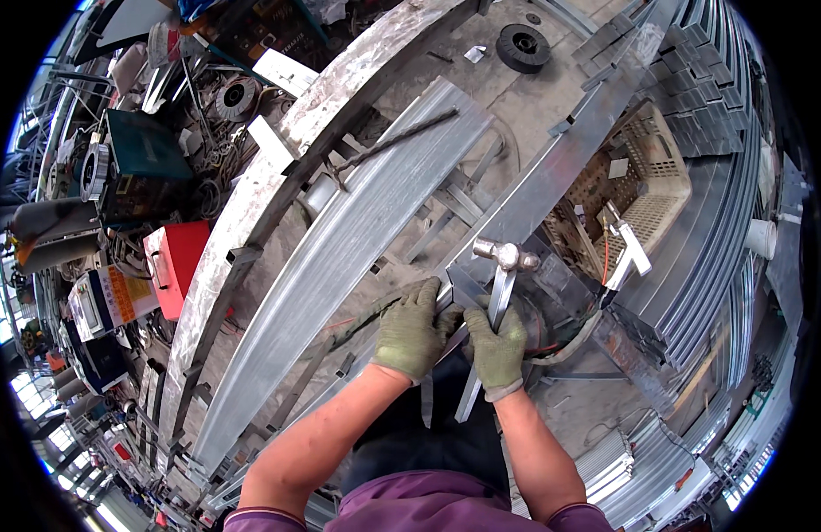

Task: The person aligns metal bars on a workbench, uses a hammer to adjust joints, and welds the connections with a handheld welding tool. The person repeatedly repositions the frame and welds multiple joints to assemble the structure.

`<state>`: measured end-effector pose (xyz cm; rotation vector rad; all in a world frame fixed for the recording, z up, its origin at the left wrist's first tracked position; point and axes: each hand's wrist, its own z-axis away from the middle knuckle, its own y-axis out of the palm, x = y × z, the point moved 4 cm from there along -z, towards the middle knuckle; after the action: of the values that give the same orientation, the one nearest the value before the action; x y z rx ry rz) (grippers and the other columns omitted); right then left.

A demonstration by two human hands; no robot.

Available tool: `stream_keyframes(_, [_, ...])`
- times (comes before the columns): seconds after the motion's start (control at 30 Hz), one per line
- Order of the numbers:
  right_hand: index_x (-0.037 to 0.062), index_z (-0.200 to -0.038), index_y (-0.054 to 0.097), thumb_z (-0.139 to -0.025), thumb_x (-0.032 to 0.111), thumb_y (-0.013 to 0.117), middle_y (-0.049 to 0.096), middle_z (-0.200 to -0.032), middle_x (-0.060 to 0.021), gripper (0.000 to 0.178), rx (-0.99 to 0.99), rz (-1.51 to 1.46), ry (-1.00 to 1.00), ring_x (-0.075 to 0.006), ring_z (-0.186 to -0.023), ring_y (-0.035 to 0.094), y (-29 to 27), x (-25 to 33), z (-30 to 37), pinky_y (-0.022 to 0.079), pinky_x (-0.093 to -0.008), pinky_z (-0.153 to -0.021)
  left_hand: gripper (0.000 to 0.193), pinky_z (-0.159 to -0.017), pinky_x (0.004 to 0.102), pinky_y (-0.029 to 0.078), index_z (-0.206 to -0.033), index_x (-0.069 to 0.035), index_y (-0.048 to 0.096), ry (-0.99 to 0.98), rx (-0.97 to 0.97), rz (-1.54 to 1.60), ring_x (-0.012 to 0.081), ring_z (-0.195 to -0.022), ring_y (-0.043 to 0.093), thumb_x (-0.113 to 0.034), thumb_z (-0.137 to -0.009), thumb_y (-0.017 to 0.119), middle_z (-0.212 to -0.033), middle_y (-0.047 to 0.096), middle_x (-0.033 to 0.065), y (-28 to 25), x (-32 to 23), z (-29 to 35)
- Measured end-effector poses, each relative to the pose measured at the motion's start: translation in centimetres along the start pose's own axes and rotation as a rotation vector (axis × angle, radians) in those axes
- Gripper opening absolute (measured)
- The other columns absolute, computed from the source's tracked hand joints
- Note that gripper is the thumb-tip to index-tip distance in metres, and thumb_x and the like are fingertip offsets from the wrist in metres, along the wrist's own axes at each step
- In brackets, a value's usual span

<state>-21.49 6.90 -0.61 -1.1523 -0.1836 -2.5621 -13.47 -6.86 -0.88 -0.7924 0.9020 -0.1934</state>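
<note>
A ball-peen hammer [508, 256] is in my right hand [499, 348], which wears a green work glove. Its steel head stands above the fist, and the bar-like handle [468, 399] comes out below. My left hand [409, 330], gloved the same way, is closed at the edge of a small grey angled metal piece [465, 285]. That piece lies at the near end of a long flat steel beam [535, 191], just left of the hammer. The left fingertips are partly hidden, as is part of the metal piece.
Left of my hands lies a long ribbed metal sheet [340, 239], with a curved pale beam [224, 217] beyond it. At right are a beige plastic crate [668, 155], a torch-like tool [628, 253] and stacked metal profiles [694, 80]. A red box [178, 266] stands far left.
</note>
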Motion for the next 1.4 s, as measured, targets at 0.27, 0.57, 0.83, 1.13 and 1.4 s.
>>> stream_keyframes(0.27, [-0.0015, -0.122, 0.072, -0.1, 0.01, 0.08, 0.07, -0.086, 0.001, 0.026, -0.071, -0.025, 0.013, -0.0034, -0.058, 0.053, -0.1, -1.4, 0.2, 0.043, -0.0234, -0.051, 0.057, -0.098, 0.0523, 0.057, -0.137, 0.003, 0.064, 0.033, -0.009, 0.015, 0.047, -0.116, 0.07, -0.036, -0.098, 0.077, -0.129, 0.072, 0.0268, -1.1, -0.7, -0.2])
stream_keyframes(0.57, [-0.0059, -0.122, 0.07, -0.102, 0.006, 0.075, 0.066, -0.076, -0.0025, 0.024, 0.055, 0.087, -0.04, -0.0074, -0.052, 0.055, -0.9, -0.8, -0.9, 0.043, -0.0257, -0.046, 0.06, -0.094, 0.052, 0.058, -0.136, 0.005, 0.063, 0.092, -0.064, 0.012, 0.0469, -0.11, 0.072, -0.038, -0.097, 0.078, -0.124, 0.073, 0.0272, -0.5, -0.5, -0.2])
stream_keyframes(0.83, [-0.0072, -0.124, 0.07, -0.102, 0.005, 0.073, 0.063, -0.066, -0.0043, 0.025, 0.129, 0.116, 0.012, -0.0107, -0.046, 0.055, -1.0, 0.2, -1.1, 0.043, -0.027, -0.044, 0.058, -0.092, 0.0519, 0.059, -0.137, 0.003, 0.063, 0.074, -0.026, 0.033, 0.0465, -0.106, 0.072, -0.036, -0.097, 0.078, -0.122, 0.073, 0.0268, -0.6, -0.2, -0.2])
stream_keyframes(1.13, [-0.0079, -0.122, 0.07, -0.102, 0.008, 0.076, 0.063, -0.069, -0.003, 0.026, 0.131, 0.061, 0.087, -0.0093, -0.047, 0.055, -0.9, 0.4, -1.1, 0.043, -0.0271, -0.042, 0.058, -0.094, 0.0521, 0.059, -0.137, 0.005, 0.063, 0.116, -0.064, 0.011, 0.0472, -0.113, 0.072, -0.034, -0.097, 0.078, -0.126, 0.072, 0.0285, -0.9, -0.7, -0.1])
stream_keyframes(1.4, [-0.0049, -0.125, 0.072, -0.104, 0.008, 0.075, 0.064, -0.071, -0.0015, 0.025, 0.212, 0.061, 0.064, -0.0079, -0.049, 0.054, -1.5, 0.2, -1.8, 0.044, -0.0257, -0.044, 0.072, -0.093, 0.0512, 0.06, -0.137, 0.006, 0.061, 0.04, 0.021, 0.07, 0.0451, -0.11, 0.074, -0.054, -0.098, 0.074, -0.123, 0.074, 0.0272, -1.7, -0.9, -0.2])
